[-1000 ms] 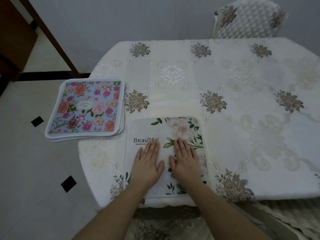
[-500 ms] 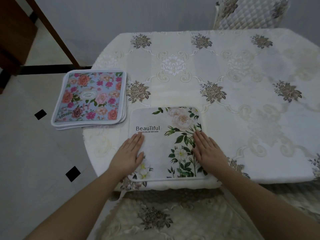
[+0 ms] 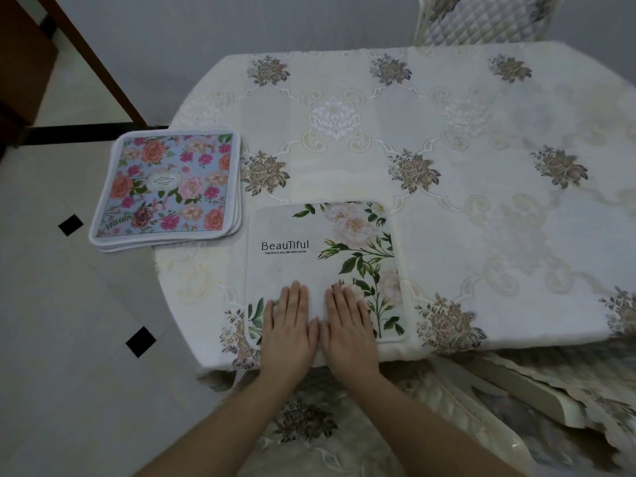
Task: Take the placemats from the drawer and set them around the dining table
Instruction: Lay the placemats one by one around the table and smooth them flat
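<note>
A white placemat (image 3: 303, 235) printed with pale roses and the word "Beautiful" lies flat at the near edge of the dining table (image 3: 447, 139). My left hand (image 3: 289, 332) and my right hand (image 3: 349, 328) rest side by side, palms down with straight fingers, on the mat's near middle. A stack of floral placemats (image 3: 168, 187) with blue ground and pink and orange flowers sits at the table's left corner, partly overhanging the edge.
A cream tablecloth with brown flower motifs covers the table. One quilted chair (image 3: 481, 18) stands at the far side. Another chair (image 3: 309, 425) is right under my arms and a third (image 3: 550, 407) at the near right. Tiled floor lies to the left.
My hands went from the mat's middle out to its left and right edges, then came back together at its near middle. The mat stays flat in the same place.
</note>
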`<act>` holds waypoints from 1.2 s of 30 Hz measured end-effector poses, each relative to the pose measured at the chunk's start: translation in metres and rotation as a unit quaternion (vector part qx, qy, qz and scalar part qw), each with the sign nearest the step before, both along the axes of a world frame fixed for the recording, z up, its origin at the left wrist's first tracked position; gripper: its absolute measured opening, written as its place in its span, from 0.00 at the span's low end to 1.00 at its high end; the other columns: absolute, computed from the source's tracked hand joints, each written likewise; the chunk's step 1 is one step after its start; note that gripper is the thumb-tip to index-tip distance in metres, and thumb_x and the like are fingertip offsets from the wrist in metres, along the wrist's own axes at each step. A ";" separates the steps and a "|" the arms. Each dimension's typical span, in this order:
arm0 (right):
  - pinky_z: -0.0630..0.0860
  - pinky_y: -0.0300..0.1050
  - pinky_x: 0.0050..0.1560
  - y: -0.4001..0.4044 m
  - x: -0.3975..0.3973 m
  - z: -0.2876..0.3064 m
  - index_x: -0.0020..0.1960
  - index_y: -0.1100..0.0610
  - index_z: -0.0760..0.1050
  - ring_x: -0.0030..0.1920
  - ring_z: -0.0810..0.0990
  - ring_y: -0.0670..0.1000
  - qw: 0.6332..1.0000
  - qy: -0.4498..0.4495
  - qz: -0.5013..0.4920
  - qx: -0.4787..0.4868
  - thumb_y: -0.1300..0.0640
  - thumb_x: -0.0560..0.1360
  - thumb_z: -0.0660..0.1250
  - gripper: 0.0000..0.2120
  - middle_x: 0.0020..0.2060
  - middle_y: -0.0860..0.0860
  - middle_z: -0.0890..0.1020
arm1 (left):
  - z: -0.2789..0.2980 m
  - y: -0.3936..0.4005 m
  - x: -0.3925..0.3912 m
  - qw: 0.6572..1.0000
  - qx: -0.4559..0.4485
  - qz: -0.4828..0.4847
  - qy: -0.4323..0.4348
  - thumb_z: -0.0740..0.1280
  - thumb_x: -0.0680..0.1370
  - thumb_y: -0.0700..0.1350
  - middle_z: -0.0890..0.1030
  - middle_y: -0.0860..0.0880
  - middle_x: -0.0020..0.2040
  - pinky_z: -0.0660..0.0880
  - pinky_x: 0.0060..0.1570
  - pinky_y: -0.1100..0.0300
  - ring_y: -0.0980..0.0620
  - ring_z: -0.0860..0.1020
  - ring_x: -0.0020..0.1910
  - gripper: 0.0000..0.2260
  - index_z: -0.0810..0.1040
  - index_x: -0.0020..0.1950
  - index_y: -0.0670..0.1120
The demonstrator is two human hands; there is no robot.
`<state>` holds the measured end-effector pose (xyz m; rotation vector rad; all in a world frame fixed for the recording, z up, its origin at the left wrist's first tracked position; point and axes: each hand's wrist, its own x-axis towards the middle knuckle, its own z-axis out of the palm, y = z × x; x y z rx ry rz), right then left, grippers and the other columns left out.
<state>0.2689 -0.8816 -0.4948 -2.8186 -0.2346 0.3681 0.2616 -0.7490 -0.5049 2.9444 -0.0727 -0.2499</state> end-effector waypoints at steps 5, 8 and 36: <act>0.51 0.53 0.76 -0.041 0.007 -0.003 0.79 0.54 0.54 0.79 0.54 0.52 0.997 -0.006 0.073 -0.036 0.41 0.81 0.50 0.30 0.79 0.52 0.55 | -0.002 0.040 -0.002 0.993 0.022 -0.114 0.001 0.50 0.82 0.60 0.54 0.47 0.80 0.52 0.75 0.47 0.47 0.55 0.79 0.30 0.55 0.80 0.46; 0.44 0.51 0.78 -0.075 0.015 -0.002 0.80 0.52 0.41 0.79 0.40 0.51 0.997 0.008 0.042 -0.066 0.36 0.81 0.43 0.34 0.79 0.51 0.41 | 0.001 0.067 -0.005 0.993 0.026 -0.111 0.020 0.48 0.82 0.62 0.51 0.48 0.81 0.50 0.76 0.51 0.49 0.51 0.79 0.31 0.51 0.81 0.47; 0.62 0.53 0.71 -0.032 -0.035 0.112 0.79 0.52 0.51 0.74 0.64 0.54 0.984 0.095 0.104 -0.107 0.39 0.82 0.45 0.30 0.77 0.51 0.61 | 0.125 0.101 -0.101 0.993 0.085 0.033 0.078 0.47 0.79 0.65 0.77 0.46 0.68 0.71 0.64 0.44 0.45 0.75 0.66 0.32 0.71 0.73 0.47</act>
